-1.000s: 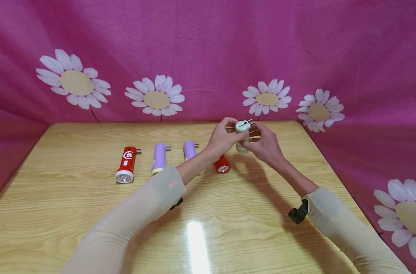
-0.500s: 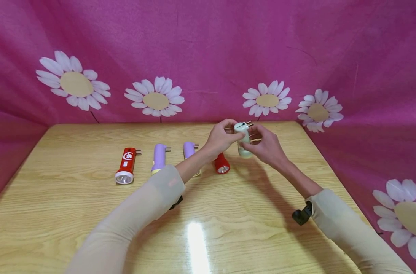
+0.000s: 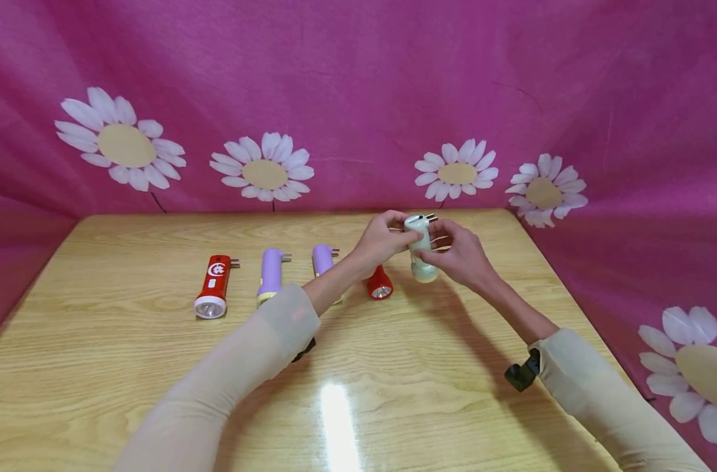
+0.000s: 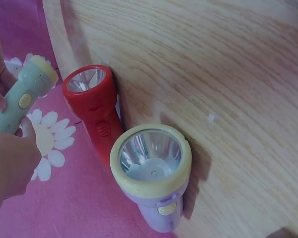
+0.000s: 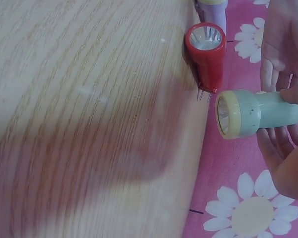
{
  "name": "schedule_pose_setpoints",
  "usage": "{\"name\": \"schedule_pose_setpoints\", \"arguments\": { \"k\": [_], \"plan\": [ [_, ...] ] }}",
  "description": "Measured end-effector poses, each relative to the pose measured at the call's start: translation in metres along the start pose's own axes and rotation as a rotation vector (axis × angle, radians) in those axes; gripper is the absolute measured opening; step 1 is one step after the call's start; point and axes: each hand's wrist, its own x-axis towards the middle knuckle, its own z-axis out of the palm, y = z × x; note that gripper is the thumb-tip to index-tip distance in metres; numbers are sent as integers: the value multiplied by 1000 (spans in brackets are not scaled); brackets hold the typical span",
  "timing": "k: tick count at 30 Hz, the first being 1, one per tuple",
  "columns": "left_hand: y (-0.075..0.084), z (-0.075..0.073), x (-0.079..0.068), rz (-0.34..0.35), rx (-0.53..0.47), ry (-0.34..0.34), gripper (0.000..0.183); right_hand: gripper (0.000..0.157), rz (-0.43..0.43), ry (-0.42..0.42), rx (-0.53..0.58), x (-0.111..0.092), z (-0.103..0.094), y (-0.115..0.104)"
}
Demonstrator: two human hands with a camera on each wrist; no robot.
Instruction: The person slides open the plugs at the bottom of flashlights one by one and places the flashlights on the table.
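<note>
Between my two hands is a mint-green flashlight (image 3: 422,261) with a pale yellow head and two metal plug prongs at its upper end. My left hand (image 3: 382,241) grips it from the left, thumb across the body. From the right, the fingers and thumb of my right hand (image 3: 460,254) hold its other side. The left wrist view shows its oval yellow switch (image 4: 25,101); in the right wrist view its lens (image 5: 223,114) faces left. Just left of it lies a red flashlight (image 3: 379,286), its rear part hidden behind my left hand.
Two purple flashlights, one (image 3: 271,270) farther left and one (image 3: 322,258) partly behind my left forearm, lie in a row with a red-and-white flashlight (image 3: 214,283). They rest on a wooden table (image 3: 405,400). A pink cloth (image 3: 358,92) with daisies hangs behind it.
The mint-green flashlight has come down slightly and tilted, so more of its body and yellow head shows below my hands. Both hands have lowered a little and keep their hold.
</note>
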Motion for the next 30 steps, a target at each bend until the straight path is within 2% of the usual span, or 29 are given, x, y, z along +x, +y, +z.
{"name": "schedule_pose_setpoints", "arguments": {
  "k": [5,11,19,24,30],
  "plan": [
    [-3,4,-1,-41,-31,21,42,41,31,-4,20,1,-1,1],
    [-6,7,-1,-112,-8,54,38,43,76,6,50,2,-1,3],
    [-4,12,0,-116,16,50,38,43,122,8,127,3,-1,4],
    [-6,12,0,-137,15,61,38,44,171,-22,182,4,0,6],
    [-11,15,0,-147,19,77,37,43,219,-44,189,4,2,11]
  ]
}}
